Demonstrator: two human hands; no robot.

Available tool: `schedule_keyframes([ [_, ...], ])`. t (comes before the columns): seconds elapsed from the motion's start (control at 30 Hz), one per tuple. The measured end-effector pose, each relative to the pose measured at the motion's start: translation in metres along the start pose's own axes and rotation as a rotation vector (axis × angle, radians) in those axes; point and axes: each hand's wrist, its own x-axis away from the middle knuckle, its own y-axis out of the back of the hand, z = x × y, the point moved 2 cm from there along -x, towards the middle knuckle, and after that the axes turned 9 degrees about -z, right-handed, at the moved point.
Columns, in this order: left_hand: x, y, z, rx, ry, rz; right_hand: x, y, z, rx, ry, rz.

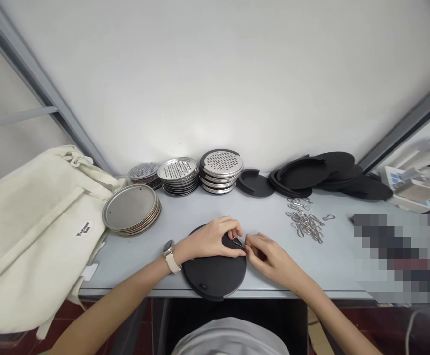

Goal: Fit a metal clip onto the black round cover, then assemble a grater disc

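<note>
A black round disc (218,276) with a small hole near its front lies at the table's front edge. Over its upper part is my left hand (215,240), with a watch on the wrist, its fingers curled and the thumb stretched toward the right. A small metal carabiner clip (238,242) shows between my two hands above the disc's right side. My right hand (268,256) pinches the clip's right end, fingertips almost meeting my left thumb. The left fingers close round the clip's other end; their exact contact is partly hidden.
Loose carabiners (305,224) lie in a pile to the right. Along the wall stand grater discs (222,165), a stack of metal lids (129,209) and black discs (304,172). A cream bag (41,236) sits at the left; a blurred-out patch (403,256) covers the right.
</note>
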Motion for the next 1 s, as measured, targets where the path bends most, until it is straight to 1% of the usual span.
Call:
schedule_keyframes([
  [0.17, 0.0000, -0.0003, 0.0000, 0.013, -0.011, 0.019, 0.0003, 0.0000, 0.0005, 0.015, 0.025, 0.005],
  [0.33, -0.0004, -0.0009, 0.0004, 0.031, -0.029, 0.036, 0.0000, -0.0007, 0.0023, 0.018, 0.079, 0.024],
  [0.47, -0.0005, -0.0016, 0.0024, 0.027, -0.017, 0.024, -0.0001, -0.0008, 0.0022, 0.014, 0.056, 0.001],
  [0.77, 0.0014, -0.0012, 0.0018, 0.031, -0.002, 0.041, -0.0001, 0.0001, 0.0035, 0.014, 0.062, -0.014],
  [1.0, 0.0018, 0.0008, -0.0017, 0.015, 0.014, 0.053, 0.0013, 0.0004, 0.0026, -0.010, 0.000, -0.042],
])
